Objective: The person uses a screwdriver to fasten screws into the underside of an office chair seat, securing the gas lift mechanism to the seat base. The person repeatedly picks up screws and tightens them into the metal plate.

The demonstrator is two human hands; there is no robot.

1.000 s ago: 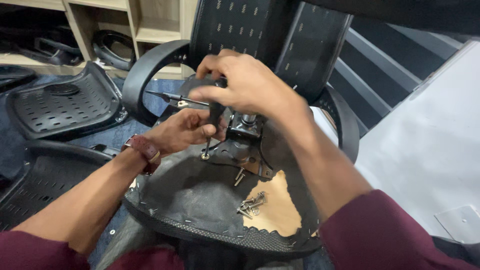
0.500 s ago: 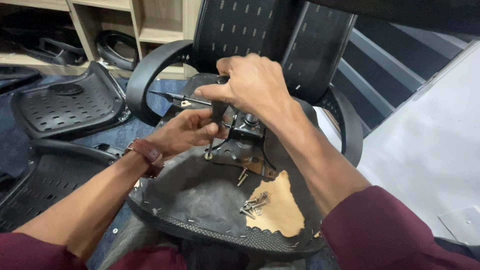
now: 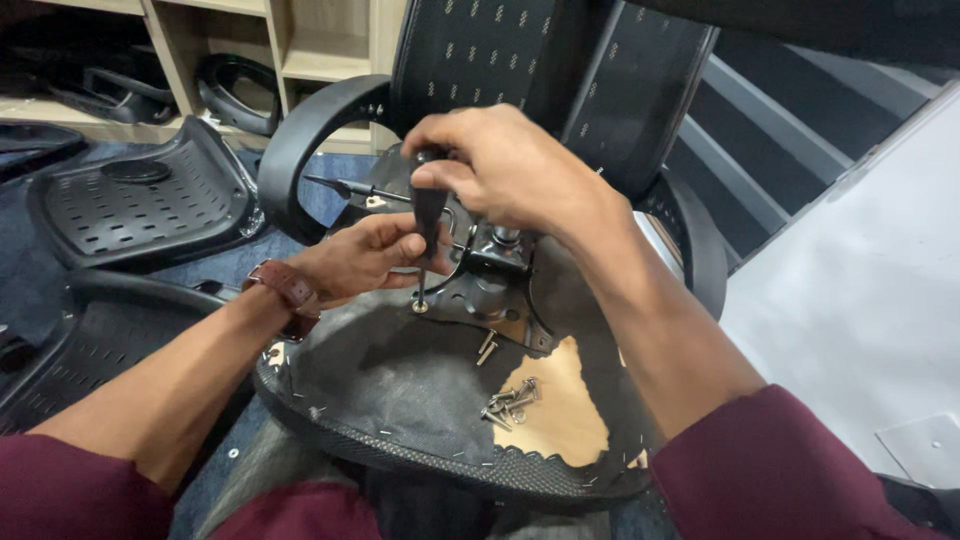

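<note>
Screwdriver (image 3: 428, 215) now upright on screw (image 3: 419, 306) | right hand (image 3: 510, 170) grips handle | left hand (image 3: 365, 258) steadies shaft

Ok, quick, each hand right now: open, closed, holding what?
Left hand: fingers curled around the screwdriver shaft, steadying it.
Right hand: closed on the screwdriver's black handle, from above.

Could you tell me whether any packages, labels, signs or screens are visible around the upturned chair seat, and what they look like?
None: no package, label, sign or screen shows.
Nearest to one: a pale flat plate on the white surface at lower right, blank as far as can be seen.
Tan patch on the seat underside: bare board where the black fabric is torn, not a label.
</note>
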